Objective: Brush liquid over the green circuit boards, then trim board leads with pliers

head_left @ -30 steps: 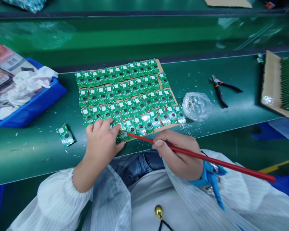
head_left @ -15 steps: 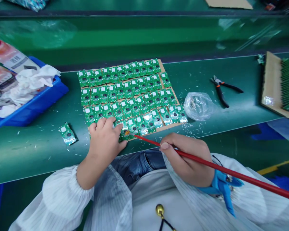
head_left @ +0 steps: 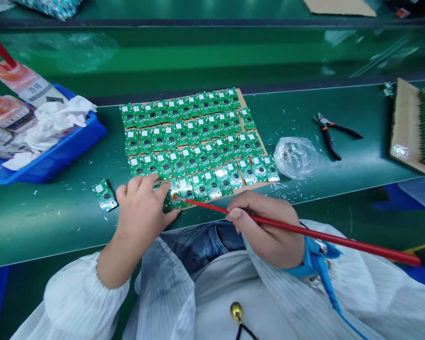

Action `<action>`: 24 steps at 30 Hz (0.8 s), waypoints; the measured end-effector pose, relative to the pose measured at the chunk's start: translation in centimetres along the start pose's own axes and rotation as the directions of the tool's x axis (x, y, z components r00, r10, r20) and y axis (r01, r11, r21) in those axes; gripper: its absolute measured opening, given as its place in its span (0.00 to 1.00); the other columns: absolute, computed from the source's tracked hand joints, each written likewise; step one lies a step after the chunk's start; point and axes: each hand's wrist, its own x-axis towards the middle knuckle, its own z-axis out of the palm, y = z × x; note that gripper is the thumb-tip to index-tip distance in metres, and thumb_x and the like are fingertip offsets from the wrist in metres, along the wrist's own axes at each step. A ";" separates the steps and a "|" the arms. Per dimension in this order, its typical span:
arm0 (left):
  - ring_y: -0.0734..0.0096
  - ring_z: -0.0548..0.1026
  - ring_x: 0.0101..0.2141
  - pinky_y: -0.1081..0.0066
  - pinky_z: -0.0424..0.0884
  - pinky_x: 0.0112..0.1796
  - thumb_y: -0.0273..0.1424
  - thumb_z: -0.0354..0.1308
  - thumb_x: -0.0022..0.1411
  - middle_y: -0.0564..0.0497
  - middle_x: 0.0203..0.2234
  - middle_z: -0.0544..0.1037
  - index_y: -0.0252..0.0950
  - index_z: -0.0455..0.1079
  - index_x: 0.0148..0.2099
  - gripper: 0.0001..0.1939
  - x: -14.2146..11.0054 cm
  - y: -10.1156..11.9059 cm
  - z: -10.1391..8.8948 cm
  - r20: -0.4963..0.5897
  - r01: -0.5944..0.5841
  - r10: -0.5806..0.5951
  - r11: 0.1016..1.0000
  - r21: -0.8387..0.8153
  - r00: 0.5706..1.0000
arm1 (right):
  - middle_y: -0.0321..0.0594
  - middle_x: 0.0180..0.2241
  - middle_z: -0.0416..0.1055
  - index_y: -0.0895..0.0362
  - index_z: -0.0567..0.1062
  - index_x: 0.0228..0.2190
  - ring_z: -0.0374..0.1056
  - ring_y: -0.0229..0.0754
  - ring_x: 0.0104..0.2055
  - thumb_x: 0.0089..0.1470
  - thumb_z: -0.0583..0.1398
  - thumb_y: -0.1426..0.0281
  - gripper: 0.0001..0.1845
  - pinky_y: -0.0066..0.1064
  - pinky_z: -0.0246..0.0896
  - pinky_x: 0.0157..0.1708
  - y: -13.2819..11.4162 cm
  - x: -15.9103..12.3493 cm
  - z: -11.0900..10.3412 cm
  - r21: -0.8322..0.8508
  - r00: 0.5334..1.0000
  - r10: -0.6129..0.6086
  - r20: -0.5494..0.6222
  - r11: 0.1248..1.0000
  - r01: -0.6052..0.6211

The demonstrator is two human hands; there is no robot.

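Note:
Several small green circuit boards (head_left: 194, 137) lie in rows on a brown cardboard sheet (head_left: 241, 101) on the green bench. My left hand (head_left: 143, 210) rests on the front-left corner of the rows, fingers curled and thumb pinching a board (head_left: 170, 202) at the sheet's front edge. My right hand (head_left: 269, 229) grips a long red brush (head_left: 326, 238) like a pen. Its tip (head_left: 175, 196) touches a board beside my left fingers. A blue strap (head_left: 317, 262) circles my right wrist.
One loose board (head_left: 105, 195) lies left of my left hand. A blue bin (head_left: 56, 151) with bottles and white tissue stands far left. A clear plastic bag (head_left: 295, 157) and black cutters (head_left: 327, 134) lie to the right. Stacked boards on cardboard (head_left: 407, 127) sit far right.
The brush tip has shifted a little left along the front row, and my left hand has slid left with it. The view has drifted slightly.

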 end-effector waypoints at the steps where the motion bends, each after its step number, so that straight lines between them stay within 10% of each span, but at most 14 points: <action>1: 0.43 0.65 0.48 0.52 0.60 0.41 0.40 0.66 0.47 0.39 0.50 0.70 0.39 0.74 0.46 0.23 -0.1 -0.1 0.0 0.007 0.002 -0.002 1.000 -0.003 1.000 | 0.31 0.18 0.64 0.56 0.68 0.23 0.59 0.32 0.19 0.56 0.55 0.76 0.10 0.24 0.54 0.19 0.0 0.2 0.3 0.005 1.000 0.002 0.003 1.000 -0.002; 15: 0.46 0.65 0.49 0.52 0.59 0.43 0.40 0.65 0.48 0.41 0.50 0.70 0.40 0.74 0.45 0.21 0.0 -0.2 0.6 0.028 0.000 0.002 0.998 -0.056 1.000 | 0.31 0.18 0.61 0.57 0.67 0.23 0.56 0.32 0.19 0.56 0.53 0.75 0.11 0.25 0.51 0.21 -0.3 0.1 1.2 -0.142 0.987 -0.086 0.136 0.984 0.105; 24: 0.46 0.64 0.49 0.52 0.59 0.43 0.40 0.66 0.47 0.42 0.51 0.70 0.40 0.74 0.46 0.22 0.1 -0.3 0.8 0.020 -0.001 0.003 0.998 -0.061 1.000 | 0.33 0.18 0.63 0.55 0.68 0.23 0.59 0.34 0.19 0.56 0.54 0.77 0.10 0.27 0.53 0.19 -1.0 -0.3 0.2 -0.161 0.998 -0.052 0.025 0.985 0.055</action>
